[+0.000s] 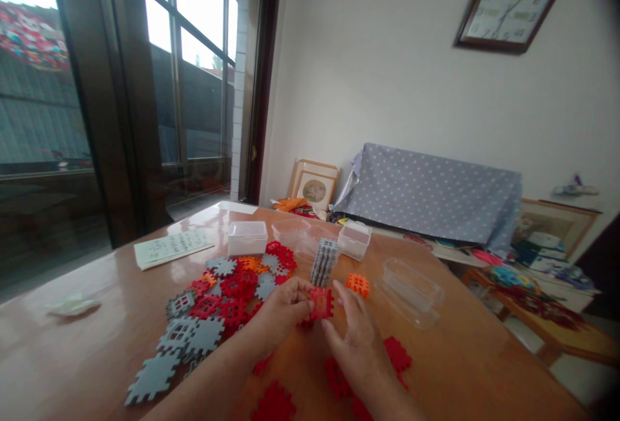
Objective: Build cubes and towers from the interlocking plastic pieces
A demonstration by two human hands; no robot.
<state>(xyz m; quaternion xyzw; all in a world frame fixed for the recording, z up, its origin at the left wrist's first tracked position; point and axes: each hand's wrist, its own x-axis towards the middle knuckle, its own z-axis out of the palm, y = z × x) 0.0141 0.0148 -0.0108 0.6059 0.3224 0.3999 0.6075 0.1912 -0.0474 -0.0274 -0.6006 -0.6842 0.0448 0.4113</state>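
Note:
My left hand (285, 308) pinches a red notched piece (321, 303) near the middle of the table. Just to its right is my right hand (351, 324), thumb and fingers apart, close to the piece's right edge. Behind them stands a tall stack of grey pieces (324, 261), with an orange block (357, 285) to its right. A pile of red pieces (232, 310), grey pieces (154, 376) and some orange ones spreads left of my hands. More red pieces (274, 401) lie near the front, partly behind my right forearm.
On the wooden table (484, 369) are two clear boxes (247, 239) (354, 240), a clear plastic tray (411, 292), a written paper (173, 248) and a crumpled wrapper (72, 305). A dotted cloth (431, 195) hangs beyond the far edge.

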